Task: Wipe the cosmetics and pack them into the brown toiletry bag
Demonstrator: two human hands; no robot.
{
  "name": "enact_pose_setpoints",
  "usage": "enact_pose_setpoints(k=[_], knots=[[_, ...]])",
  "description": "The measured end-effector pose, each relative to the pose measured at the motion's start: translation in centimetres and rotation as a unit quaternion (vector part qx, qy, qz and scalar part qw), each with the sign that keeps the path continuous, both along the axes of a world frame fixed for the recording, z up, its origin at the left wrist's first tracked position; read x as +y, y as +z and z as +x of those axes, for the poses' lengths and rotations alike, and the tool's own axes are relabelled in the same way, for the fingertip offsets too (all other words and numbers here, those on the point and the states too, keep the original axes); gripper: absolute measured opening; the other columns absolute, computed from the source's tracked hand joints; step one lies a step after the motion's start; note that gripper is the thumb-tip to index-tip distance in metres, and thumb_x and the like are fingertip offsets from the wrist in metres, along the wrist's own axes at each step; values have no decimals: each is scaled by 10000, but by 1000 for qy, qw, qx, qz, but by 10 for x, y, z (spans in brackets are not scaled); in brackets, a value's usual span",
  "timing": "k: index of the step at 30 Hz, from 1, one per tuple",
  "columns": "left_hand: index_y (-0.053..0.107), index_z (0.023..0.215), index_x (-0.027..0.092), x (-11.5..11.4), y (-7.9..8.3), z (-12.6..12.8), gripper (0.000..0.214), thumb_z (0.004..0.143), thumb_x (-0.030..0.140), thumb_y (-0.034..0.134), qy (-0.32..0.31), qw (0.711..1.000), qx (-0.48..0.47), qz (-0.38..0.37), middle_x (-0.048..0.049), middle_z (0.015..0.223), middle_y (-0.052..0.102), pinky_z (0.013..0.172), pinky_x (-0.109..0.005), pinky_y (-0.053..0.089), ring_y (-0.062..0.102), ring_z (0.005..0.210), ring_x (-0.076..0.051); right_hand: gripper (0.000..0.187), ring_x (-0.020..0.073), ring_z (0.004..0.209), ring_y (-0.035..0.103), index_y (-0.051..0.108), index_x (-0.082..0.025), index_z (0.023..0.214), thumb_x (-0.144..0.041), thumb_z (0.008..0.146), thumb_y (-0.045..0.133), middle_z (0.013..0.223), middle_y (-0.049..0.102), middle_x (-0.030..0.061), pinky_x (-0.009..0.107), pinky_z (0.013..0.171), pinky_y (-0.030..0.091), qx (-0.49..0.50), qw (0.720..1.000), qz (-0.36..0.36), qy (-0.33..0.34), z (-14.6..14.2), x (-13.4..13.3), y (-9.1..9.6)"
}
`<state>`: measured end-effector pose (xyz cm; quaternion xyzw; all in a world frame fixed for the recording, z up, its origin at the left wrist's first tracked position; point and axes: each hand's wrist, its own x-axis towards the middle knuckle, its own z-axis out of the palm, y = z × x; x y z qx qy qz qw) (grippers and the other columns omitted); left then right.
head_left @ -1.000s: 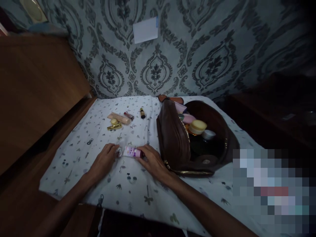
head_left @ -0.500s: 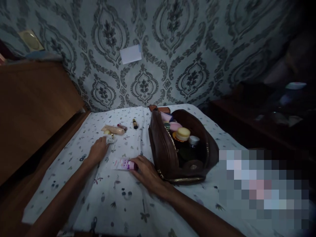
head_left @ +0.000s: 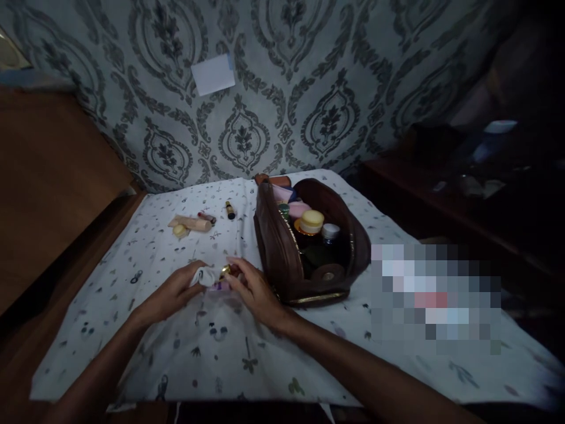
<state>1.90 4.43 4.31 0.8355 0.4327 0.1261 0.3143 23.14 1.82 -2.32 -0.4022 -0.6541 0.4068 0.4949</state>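
Note:
A crumpled white tube point(head_left: 205, 276) is pinched in my left hand point(head_left: 180, 287), its gold cap pointing right. The fingers of my right hand point(head_left: 253, 291) close around that gold cap point(head_left: 225, 271). Just below both hands, a clear-and-purple tube point(head_left: 218, 287) shows in part on the cloth, mostly covered. To the right of my right hand stands an open brown bag point(head_left: 276, 247). Inside it are a jar with a yellow lid point(head_left: 312, 221), a bottle with a white cap point(head_left: 331, 231) and pink items.
Beyond my left hand lie a beige tube point(head_left: 194, 224), a small yellow round item point(head_left: 180, 230), a reddish small tube point(head_left: 206, 217) and a black-and-gold small bottle point(head_left: 230, 210). A wooden panel point(head_left: 53, 176) rises at left. Patterned wall stands behind; a blurred-out patch covers the right side.
My left hand has brought the white tube right and nearer to me. My right hand has let go of the purple tube and taken the gold cap. The view has shifted slightly.

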Motion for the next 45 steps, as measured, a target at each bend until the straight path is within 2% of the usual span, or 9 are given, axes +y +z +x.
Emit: enact_pose_setpoints(k=[6, 13, 19, 22, 25, 34, 39, 42, 45], knots=[[568, 892, 204, -20, -4, 15, 288, 957, 414, 382, 38, 994, -23, 101, -38, 852, 638, 697, -255, 461, 590, 771, -180, 180, 138, 790, 610, 628, -181, 964, -286, 818, 644, 832, 643, -5, 257, 737, 488, 168, 978, -108, 52, -4, -7, 8], [534, 728, 210, -27, -11, 35, 436, 937, 554, 364, 81, 996, -29, 33, -8, 678, 610, 625, -266, 453, 568, 637, -179, 150, 141, 779, 585, 625, -206, 889, -197, 768, 712, 830, 634, -13, 274, 757, 472, 76, 996, -23, 48, 0, -19, 18], [588, 1100, 212, -30, -10, 46, 477, 864, 609, 473, 83, 990, -112, -12, -52, 972, 703, 771, -307, 539, 653, 872, -233, 346, 114, 658, 557, 523, -227, 901, -271, 681, 786, 759, 582, -59, 223, 612, 448, 202, 972, -118, -20, 0, -16, 22], [461, 1323, 223, -31, -10, 50, 669, 771, 542, 664, 100, 987, -124, -14, -86, 1189, 662, 854, -321, 541, 645, 1048, -258, 258, 115, 657, 519, 495, -210, 721, -292, 746, 738, 700, 517, -51, 224, 607, 426, 188, 978, -84, -37, 2, -15, 23], [501, 1300, 239, -29, -7, 52, 641, 742, 461, 727, 108, 988, -104, 24, -89, 1281, 623, 963, -353, 499, 609, 1150, -272, 238, 126, 728, 524, 515, -195, 643, -245, 852, 618, 733, 499, -22, 249, 690, 433, 142, 989, -8, -37, 5, -18, 25], [615, 968, 215, -22, -1, 56, 269, 775, 390, 679, 120, 977, -133, 118, -17, 888, 698, 796, -287, 528, 660, 841, -198, 266, 163, 847, 535, 446, -216, 752, -264, 984, 324, 847, 500, 26, 305, 813, 454, 68, 996, 58, -24, 6, -24, 25], [575, 878, 205, -25, 1, 68, 208, 795, 385, 639, 190, 951, -175, 170, 24, 694, 616, 621, -243, 500, 600, 636, -149, 189, 154, 765, 559, 433, -223, 853, -384, 951, 444, 822, 542, 1, 305, 703, 495, 131, 986, -82, 57, 0, -23, 19], [537, 804, 204, -23, 0, 73, 194, 778, 357, 654, 239, 929, -208, 190, 54, 608, 566, 545, -222, 464, 550, 540, -124, 400, 148, 732, 601, 439, -226, 980, -562, 835, 601, 841, 573, -12, 281, 612, 516, 258, 935, -185, 157, -5, -22, 17], [490, 722, 206, -18, 0, 75, 199, 766, 315, 651, 259, 913, -249, 192, 68, 541, 549, 498, -207, 433, 510, 478, -107, 606, 143, 704, 628, 489, -208, 1027, -600, 655, 763, 823, 599, -22, 278, 622, 511, 306, 902, -241, 185, -8, -18, 14]])
